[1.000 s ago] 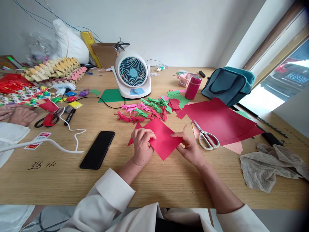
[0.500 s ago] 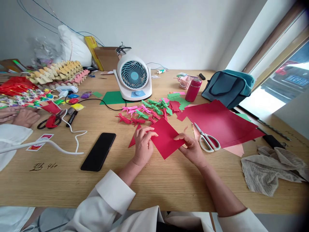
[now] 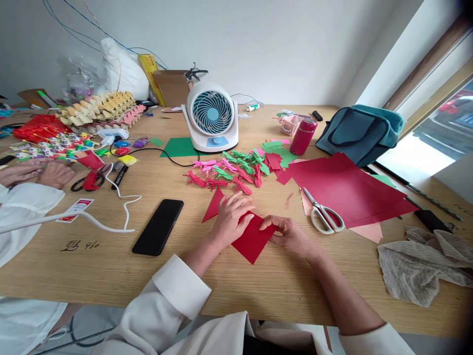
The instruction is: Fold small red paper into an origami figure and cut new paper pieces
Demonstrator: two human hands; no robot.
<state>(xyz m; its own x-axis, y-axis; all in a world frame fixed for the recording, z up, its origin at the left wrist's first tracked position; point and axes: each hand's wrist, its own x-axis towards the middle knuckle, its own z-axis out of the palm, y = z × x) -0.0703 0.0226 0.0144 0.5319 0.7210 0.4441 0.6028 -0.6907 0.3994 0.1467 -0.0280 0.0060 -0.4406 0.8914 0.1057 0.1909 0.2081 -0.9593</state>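
Observation:
A square sheet of red paper (image 3: 254, 241) lies low over the table in front of me, turned cornerwise. My left hand (image 3: 233, 217) covers its upper left part, thumb on the paper and fingers reaching past the top corner; their tips are partly hidden. At the right corner, my right hand (image 3: 290, 235) pinches the paper between thumb and bent fingers. Beside my left hand lies a red paper triangle (image 3: 214, 205). Beyond my hands are folded paper pieces in red (image 3: 242, 185), green (image 3: 244, 162) and pink (image 3: 205, 166). White-handled scissors (image 3: 325, 217) lie to the right.
A black phone (image 3: 158, 227) lies left; a white fan (image 3: 213, 116) stands behind. Larger red sheets (image 3: 347, 190), a red bottle (image 3: 303, 137), a blue bag (image 3: 358, 135) and a grey cloth (image 3: 417, 266) are right. Another person's hands (image 3: 51, 172) are at far left.
The red square has come down nearer the table and toward me. My left hand has moved from its left corner to lie over its upper part. My right hand still pinches the right corner.

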